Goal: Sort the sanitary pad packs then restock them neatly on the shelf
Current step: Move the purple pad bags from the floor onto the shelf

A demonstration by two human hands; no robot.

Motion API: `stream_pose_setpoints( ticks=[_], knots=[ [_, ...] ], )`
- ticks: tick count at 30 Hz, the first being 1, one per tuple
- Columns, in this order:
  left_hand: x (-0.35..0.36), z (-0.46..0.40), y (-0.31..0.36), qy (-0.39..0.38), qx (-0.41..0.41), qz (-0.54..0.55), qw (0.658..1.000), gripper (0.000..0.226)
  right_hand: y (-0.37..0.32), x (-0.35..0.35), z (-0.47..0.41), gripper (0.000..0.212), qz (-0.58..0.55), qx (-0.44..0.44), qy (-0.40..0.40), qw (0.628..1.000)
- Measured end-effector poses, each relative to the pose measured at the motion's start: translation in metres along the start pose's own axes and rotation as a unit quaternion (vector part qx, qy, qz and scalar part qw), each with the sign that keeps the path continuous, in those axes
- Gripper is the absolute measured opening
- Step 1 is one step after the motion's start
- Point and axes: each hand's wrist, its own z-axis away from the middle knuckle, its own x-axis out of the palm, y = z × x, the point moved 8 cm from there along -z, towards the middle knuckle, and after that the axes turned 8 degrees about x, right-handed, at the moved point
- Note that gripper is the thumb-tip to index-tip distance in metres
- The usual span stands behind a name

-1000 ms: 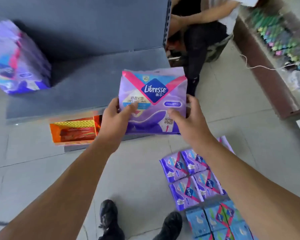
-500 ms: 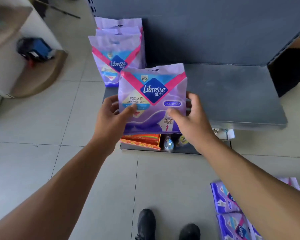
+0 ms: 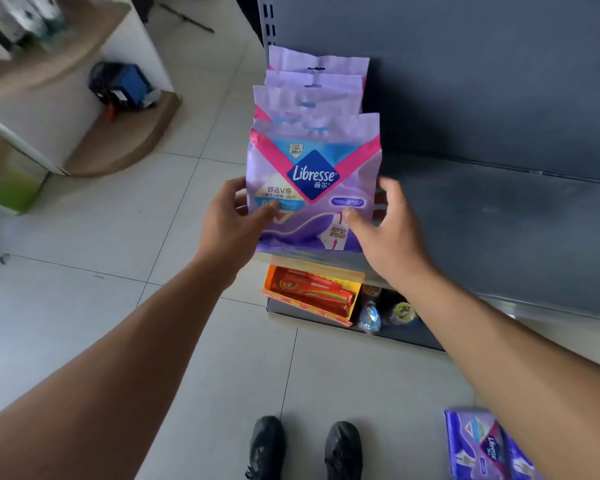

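A purple Libresse pad pack (image 3: pixel 314 168) stands upright at the left front of the grey shelf (image 3: pixel 492 230). My left hand (image 3: pixel 232 223) grips its lower left side, thumb on the front. My right hand (image 3: pixel 388 226) holds its lower right side, thumb on the front and fingers spread behind. Three more purple packs (image 3: pixel 312 88) stand in a row right behind it. Other purple packs (image 3: pixel 482 445) lie on the floor at the lower right.
Under the shelf sit an orange box of red snack packs (image 3: pixel 309 292) and small bottles (image 3: pixel 371 317). A white curved display stand (image 3: pixel 118 133) with a blue-black item is at the left. My black shoes (image 3: pixel 302 448) stand on the tiled floor.
I have turned left and carried the pack to the shelf's left end. It now stands in front of the row of matching packs, and my right fingers have loosened.
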Motion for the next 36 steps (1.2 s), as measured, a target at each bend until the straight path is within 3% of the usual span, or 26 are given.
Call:
stream_pose_setpoints(
  ticks=[7,16,36],
  knots=[
    [-0.008,-0.055,-0.018,-0.002,0.01,-0.01,1.0,0.043,-0.008,0.033,-0.04,0.047,-0.024,0.003,0.027,0.999],
    [-0.003,-0.088,-0.036,-0.045,0.032,-0.025,0.998,0.041,0.001,0.041,-0.052,0.044,0.03,0.003,0.088,0.996],
    [0.014,-0.107,-0.065,-0.105,0.024,-0.077,0.991,0.049,0.022,0.061,-0.07,0.036,0.071,0.048,0.081,0.993]
  ],
)
